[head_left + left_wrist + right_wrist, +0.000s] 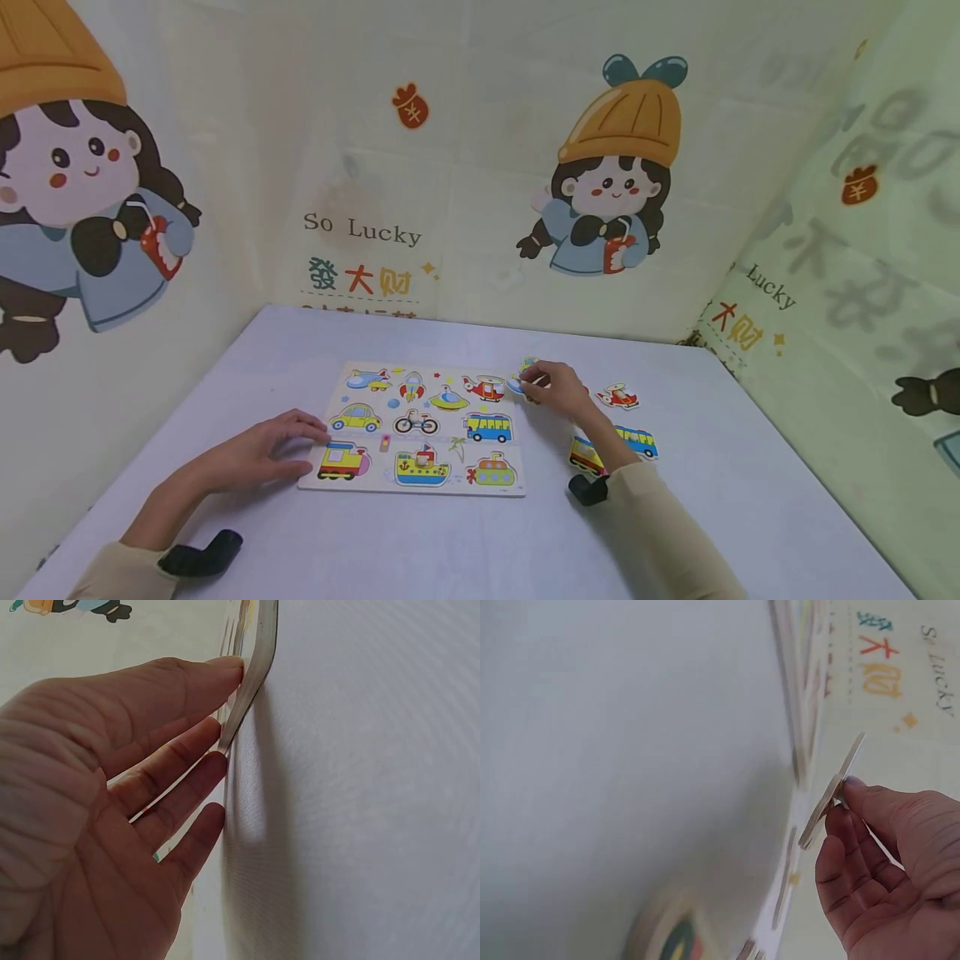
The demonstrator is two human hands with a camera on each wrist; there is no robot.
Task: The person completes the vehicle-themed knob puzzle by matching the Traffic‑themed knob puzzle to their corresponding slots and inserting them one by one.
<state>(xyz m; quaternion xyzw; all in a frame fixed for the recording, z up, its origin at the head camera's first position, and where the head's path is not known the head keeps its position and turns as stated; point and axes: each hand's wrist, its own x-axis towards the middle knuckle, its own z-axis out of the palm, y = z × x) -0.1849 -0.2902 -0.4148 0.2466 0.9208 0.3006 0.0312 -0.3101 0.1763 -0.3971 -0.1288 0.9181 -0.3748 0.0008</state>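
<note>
A flat puzzle board (457,452) printed with vehicles lies on the table, among them a car, a bus, a train and a ship. At its left edge, my left hand (258,450) touches the rim with thumb and fingertips, the fingers fairly straight; the left wrist view shows this hand (127,780) at the board's side (259,675). Just off the board's upper right corner, my right hand (558,390) pinches a thin puzzle piece (514,384) with blue on its face. In the right wrist view this piece (826,806) appears edge-on, raised between thumb and fingers.
Right of the board lie loose pieces: a red helicopter (618,397), a blue bus (637,442) and a train (585,455), partly behind my right forearm. Another yellowish piece (529,362) shows behind my right hand. A printed cloth wall (465,167) stands behind the table.
</note>
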